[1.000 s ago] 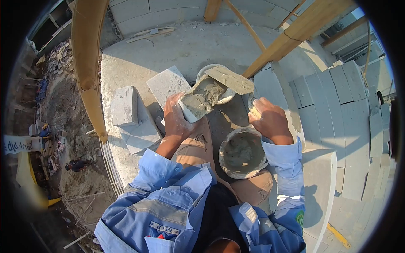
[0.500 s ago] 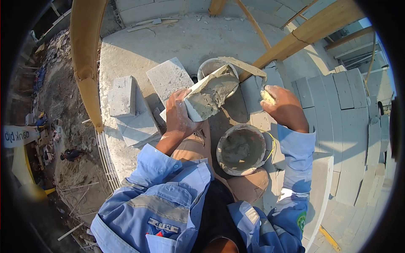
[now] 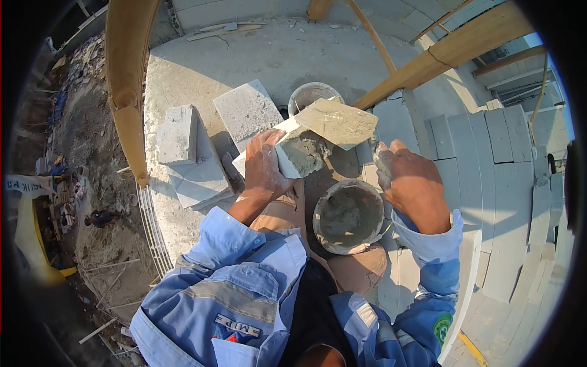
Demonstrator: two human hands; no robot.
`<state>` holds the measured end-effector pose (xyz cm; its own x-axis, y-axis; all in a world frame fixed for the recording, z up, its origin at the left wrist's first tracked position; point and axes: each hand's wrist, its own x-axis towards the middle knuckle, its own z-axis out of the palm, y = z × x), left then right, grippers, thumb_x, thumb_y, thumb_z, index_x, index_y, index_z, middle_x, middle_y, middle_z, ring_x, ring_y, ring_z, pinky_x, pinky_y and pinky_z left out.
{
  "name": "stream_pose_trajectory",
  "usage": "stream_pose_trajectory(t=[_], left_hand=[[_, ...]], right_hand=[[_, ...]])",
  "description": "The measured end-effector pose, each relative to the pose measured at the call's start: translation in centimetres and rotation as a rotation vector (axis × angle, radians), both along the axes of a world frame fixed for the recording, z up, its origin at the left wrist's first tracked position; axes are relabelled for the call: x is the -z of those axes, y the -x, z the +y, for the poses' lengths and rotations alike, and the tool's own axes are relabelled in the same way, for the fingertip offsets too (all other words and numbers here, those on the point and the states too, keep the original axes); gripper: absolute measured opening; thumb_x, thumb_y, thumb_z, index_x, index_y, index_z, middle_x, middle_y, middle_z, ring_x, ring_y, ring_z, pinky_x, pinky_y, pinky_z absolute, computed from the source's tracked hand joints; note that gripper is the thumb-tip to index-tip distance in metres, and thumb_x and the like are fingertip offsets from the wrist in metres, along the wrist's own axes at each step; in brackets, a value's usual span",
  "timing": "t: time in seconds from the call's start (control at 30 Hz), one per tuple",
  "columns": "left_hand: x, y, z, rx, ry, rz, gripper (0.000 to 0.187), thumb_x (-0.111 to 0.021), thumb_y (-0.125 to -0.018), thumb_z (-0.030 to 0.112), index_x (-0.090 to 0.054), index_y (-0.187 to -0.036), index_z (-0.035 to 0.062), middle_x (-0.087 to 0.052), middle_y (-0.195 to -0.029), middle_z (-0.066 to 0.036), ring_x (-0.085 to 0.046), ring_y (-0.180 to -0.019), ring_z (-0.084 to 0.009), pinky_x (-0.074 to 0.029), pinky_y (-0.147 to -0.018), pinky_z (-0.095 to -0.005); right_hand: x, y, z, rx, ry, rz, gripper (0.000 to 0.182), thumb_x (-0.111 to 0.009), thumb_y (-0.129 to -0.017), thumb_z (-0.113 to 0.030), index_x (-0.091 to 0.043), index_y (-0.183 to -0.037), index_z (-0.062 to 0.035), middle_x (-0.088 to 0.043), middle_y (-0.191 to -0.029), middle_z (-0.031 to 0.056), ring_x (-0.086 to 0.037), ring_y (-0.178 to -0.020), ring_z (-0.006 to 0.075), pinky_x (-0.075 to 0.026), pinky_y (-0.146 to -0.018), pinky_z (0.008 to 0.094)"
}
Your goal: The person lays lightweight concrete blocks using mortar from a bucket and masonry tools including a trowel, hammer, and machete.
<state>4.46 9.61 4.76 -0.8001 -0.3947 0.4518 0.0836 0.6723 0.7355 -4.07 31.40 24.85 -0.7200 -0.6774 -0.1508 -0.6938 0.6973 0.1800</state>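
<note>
My left hand (image 3: 263, 168) grips a pale block (image 3: 287, 160) above my knee, its end face coated with wet grey mortar (image 3: 304, 151). My right hand (image 3: 413, 180) is closed round the handle of a trowel (image 3: 339, 122), whose flat, mortar-smeared blade lies over the block's upper right part. Just below the blade, between my knees, stands a bucket (image 3: 348, 217) with grey mortar inside. A second round bucket (image 3: 315, 95) is partly hidden behind the trowel.
Loose blocks (image 3: 177, 136) are stacked on the ledge at left, with another slab (image 3: 246, 113) nearer the middle. Wooden posts (image 3: 127, 92) rise at left and upper right. A block wall (image 3: 504, 183) runs along the right. Beyond the ledge's left edge is lower ground with a person.
The trowel blade has turned from edge-on to broad side up and swung down over the block's mortared end. My right hand has rotated and moved slightly down; my left hand stays nearly in place.
</note>
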Motion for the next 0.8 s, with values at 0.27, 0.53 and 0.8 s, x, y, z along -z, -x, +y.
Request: stream_pose_trajectory(t=[0.27, 0.53, 0.8], left_hand=[[0.4, 0.4, 0.0, -0.008, 0.011, 0.112, 0.076, -0.088, -0.063, 0.031, -0.058, -0.126, 0.0027, -0.057, -0.127, -0.020, -0.054, -0.117, -0.0391, -0.042, -0.099, -0.0482], [-0.1, 0.3, 0.0, 0.000, 0.048, 0.040, 0.082, -0.089, -0.062, 0.029, -0.053, -0.130, 0.0038, -0.056, -0.126, -0.020, -0.054, -0.116, -0.0385, -0.041, -0.098, -0.0495], [2.0, 1.1, -0.1, 0.049, 0.161, 0.052, 0.080, -0.085, -0.065, 0.030, -0.051, -0.133, 0.0049, -0.055, -0.126, -0.019, -0.055, -0.114, -0.0370, -0.040, -0.096, -0.0498]], right_hand=[[2.5, 5.4, 0.0, 0.233, -0.062, -0.016, 0.034, -0.068, -0.087, -0.024, -0.063, -0.114, -0.0049, -0.064, -0.104, 0.0184, -0.064, -0.098, 0.0384, -0.051, -0.086, 0.0478], [2.1, 1.4, 0.4, 0.246, 0.177, -0.273, 0.043, -0.072, -0.082, -0.026, -0.066, -0.116, 0.0009, -0.065, -0.117, 0.0229, -0.060, -0.106, 0.0421, -0.049, -0.090, 0.0427], [0.6, -4.9, 0.2, -0.040, 0.264, -0.318, 0.027, -0.069, -0.083, -0.018, -0.064, -0.105, -0.0021, -0.063, -0.090, 0.0184, -0.065, -0.080, 0.0395, -0.053, -0.072, 0.0483]])
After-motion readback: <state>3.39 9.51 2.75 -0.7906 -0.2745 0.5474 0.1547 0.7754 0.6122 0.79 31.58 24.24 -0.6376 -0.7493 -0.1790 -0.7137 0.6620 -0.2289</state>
